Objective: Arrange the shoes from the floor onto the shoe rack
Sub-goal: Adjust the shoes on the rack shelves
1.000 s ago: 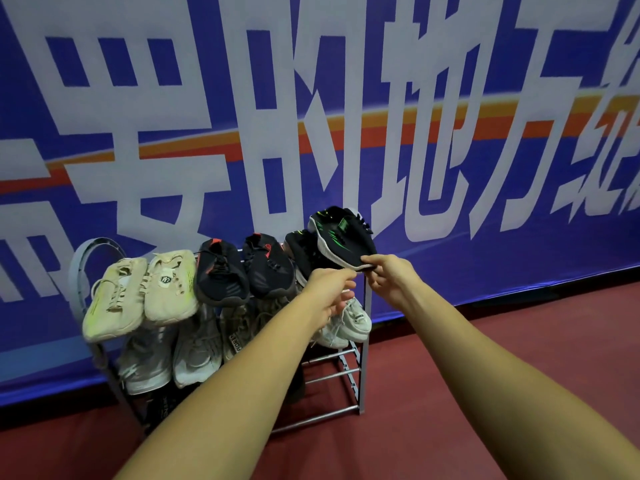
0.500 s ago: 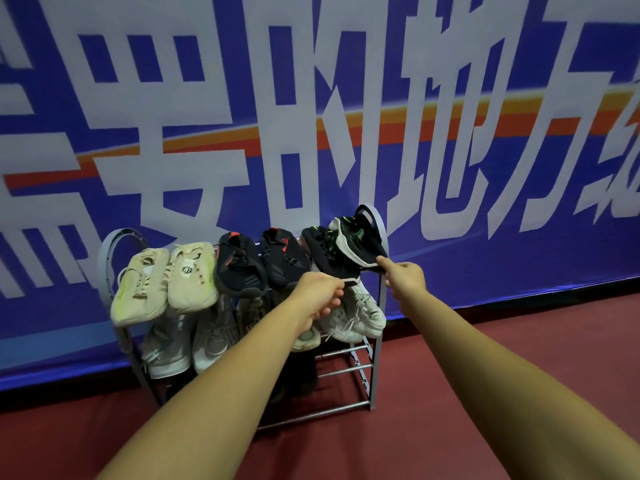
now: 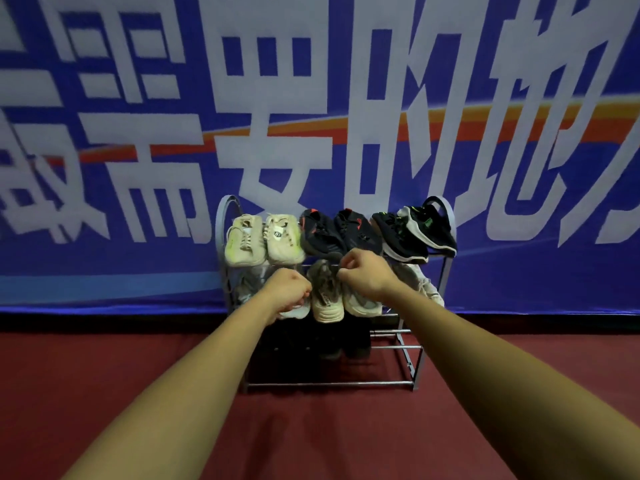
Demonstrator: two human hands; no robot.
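From your head camera, your left hand (image 3: 289,291) and right hand (image 3: 369,277) are both curled into loose fists in front of the shoe rack (image 3: 414,358), gripping nothing. The black-and-green shoes (image 3: 414,233) sit at the top tier's right end, beside the black-and-red pair (image 3: 337,233) and cream pair (image 3: 263,240).

The single head-worn view looked forward and slightly down, facing the shoe rack (image 3: 332,383) squarely from near, the banner (image 3: 138,237) filling the background.
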